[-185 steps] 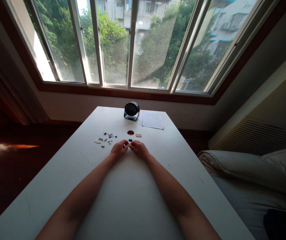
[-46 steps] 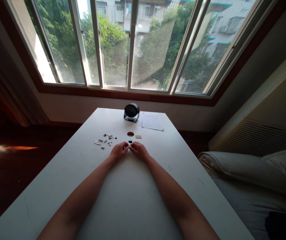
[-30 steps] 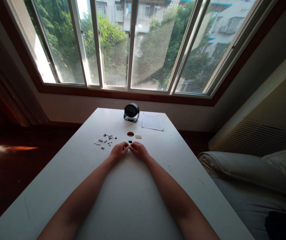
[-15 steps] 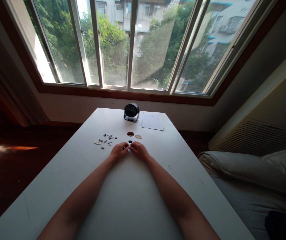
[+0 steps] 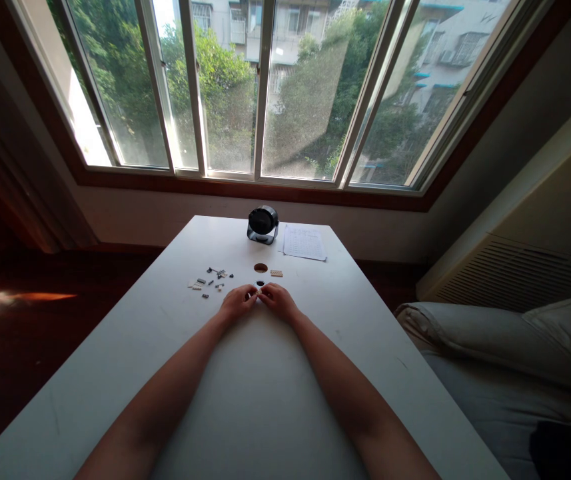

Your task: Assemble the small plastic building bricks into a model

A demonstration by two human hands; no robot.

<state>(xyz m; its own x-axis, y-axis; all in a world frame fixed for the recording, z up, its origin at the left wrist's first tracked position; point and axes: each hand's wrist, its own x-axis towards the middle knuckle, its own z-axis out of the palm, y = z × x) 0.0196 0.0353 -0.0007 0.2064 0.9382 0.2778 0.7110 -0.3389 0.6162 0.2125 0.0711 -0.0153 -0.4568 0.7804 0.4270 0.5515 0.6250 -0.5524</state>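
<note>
My left hand (image 5: 238, 301) and my right hand (image 5: 278, 300) meet over the middle of the white table (image 5: 260, 387). Their fingertips are closed together on a small pale piece (image 5: 259, 291), too tiny to name and mostly covered by the fingers. Just beyond the fingertips lies a small dark round thing (image 5: 260, 283). Left of my left hand, several little dark and pale building pieces (image 5: 201, 282) are scattered. A tan studded plate (image 5: 276, 273) rests beyond my right hand.
A round brown-rimmed hole or disc (image 5: 260, 268) is farther up the table. Behind it stands a black desk fan (image 5: 262, 224), with printed paper sheets (image 5: 305, 244) to its right. A window (image 5: 265, 93) spans the far wall; a cushioned seat (image 5: 505, 340) is at the right.
</note>
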